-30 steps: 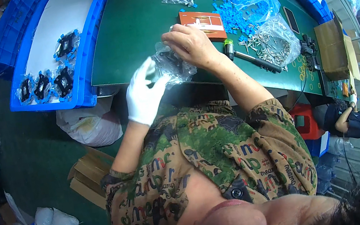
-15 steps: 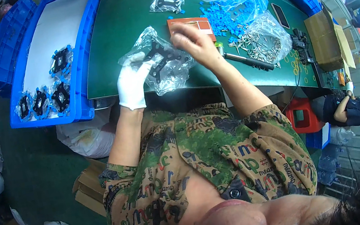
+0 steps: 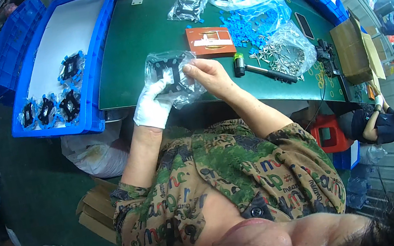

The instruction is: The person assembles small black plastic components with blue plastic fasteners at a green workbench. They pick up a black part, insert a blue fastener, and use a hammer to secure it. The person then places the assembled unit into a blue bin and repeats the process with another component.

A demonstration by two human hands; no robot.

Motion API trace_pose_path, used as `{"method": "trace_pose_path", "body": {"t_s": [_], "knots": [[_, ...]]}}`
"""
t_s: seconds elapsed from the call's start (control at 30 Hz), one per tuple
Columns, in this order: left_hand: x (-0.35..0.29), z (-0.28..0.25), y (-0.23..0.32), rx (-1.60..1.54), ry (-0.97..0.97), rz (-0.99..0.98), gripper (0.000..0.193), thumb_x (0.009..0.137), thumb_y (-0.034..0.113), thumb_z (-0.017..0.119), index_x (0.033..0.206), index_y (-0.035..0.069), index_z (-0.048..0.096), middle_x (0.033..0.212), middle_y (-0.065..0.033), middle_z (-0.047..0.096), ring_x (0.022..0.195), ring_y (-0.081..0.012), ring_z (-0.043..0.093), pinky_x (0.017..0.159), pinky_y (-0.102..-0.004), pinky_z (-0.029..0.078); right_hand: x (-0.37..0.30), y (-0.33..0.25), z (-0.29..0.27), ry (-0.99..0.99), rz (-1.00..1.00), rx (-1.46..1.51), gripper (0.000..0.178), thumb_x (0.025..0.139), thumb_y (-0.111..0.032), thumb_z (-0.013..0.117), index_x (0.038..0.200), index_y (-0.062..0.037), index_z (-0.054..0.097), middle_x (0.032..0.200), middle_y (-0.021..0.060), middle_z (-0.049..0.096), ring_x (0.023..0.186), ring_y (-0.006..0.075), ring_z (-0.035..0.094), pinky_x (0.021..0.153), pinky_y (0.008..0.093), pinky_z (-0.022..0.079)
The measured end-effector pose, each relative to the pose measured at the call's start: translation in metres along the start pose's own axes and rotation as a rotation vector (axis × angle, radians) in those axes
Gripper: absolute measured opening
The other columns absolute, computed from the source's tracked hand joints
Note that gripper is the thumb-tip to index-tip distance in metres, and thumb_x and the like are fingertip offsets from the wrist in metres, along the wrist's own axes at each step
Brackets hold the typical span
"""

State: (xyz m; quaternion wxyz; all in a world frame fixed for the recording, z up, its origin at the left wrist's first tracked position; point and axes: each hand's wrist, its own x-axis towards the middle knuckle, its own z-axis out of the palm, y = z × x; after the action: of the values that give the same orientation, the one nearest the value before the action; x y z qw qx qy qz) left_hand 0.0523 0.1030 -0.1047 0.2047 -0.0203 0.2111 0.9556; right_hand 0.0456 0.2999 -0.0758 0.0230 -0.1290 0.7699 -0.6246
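A black X-shaped bracket [image 3: 176,77] lies inside a clear plastic bag [image 3: 192,92] above the near edge of the green table. My left hand [image 3: 152,104], in a white glove, is closed on the bag's left side and the bracket. Bare, my right hand [image 3: 211,75] pinches the bag's right edge between thumb and fingers. Just beyond it rests a reddish-brown box [image 3: 212,50]. To the right lies a long dark tool [image 3: 272,74] with a bright green part at its left end.
Several bagged black brackets [image 3: 46,111] lie in the blue crate [image 3: 91,96] at left. Small blue pieces [image 3: 244,29] and metal screws [image 3: 282,56] are heaped at right, by a phone [image 3: 303,25]. Further right, another person [image 3: 379,121] works beside a cardboard box [image 3: 352,52].
My right hand has come down from over the reddish-brown box to the bag's right edge. The bag and bracket have turned to lie flatter and squarer.
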Motion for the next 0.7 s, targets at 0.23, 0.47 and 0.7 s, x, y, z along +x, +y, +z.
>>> {"method": "trace_pose_path", "body": {"t_s": [0.23,0.47,0.7], "knots": [[-0.009,0.003,0.008,-0.029,-0.159,-0.084,0.057,0.088,0.005,0.058,0.143,0.002,0.046,0.139,-0.0181,0.057,0.127,-0.0367,0.057,0.108,-0.056,0.046,-0.014,-0.011,0.001,-0.017,-0.061,0.193,0.034,0.105,-0.027,0.059,0.083,-0.0015,0.064,0.08,-0.0013,0.06,0.076,0.0077,0.054,0.07,0.0261,0.045],[-0.009,-0.005,0.002,0.026,-0.186,-0.094,0.071,0.078,-0.009,0.065,0.144,0.006,0.045,0.121,-0.0078,0.058,0.109,-0.0215,0.06,0.098,-0.0398,0.053,-0.015,-0.01,0.004,-0.036,0.0,0.623,0.027,0.106,-0.027,0.054,0.098,-0.003,0.064,0.082,0.0024,0.061,0.081,0.011,0.058,0.076,0.0293,0.047],[-0.005,-0.01,0.003,0.193,-0.057,0.144,0.044,0.084,-0.013,0.06,0.124,0.005,0.059,0.105,-0.0028,0.064,0.096,-0.0152,0.064,0.085,-0.0296,0.055,-0.014,0.001,0.001,-0.083,0.036,0.427,0.025,0.103,-0.019,0.056,0.121,-0.0011,0.059,0.101,0.0039,0.063,0.087,0.0126,0.062,0.083,0.0285,0.051]]}}
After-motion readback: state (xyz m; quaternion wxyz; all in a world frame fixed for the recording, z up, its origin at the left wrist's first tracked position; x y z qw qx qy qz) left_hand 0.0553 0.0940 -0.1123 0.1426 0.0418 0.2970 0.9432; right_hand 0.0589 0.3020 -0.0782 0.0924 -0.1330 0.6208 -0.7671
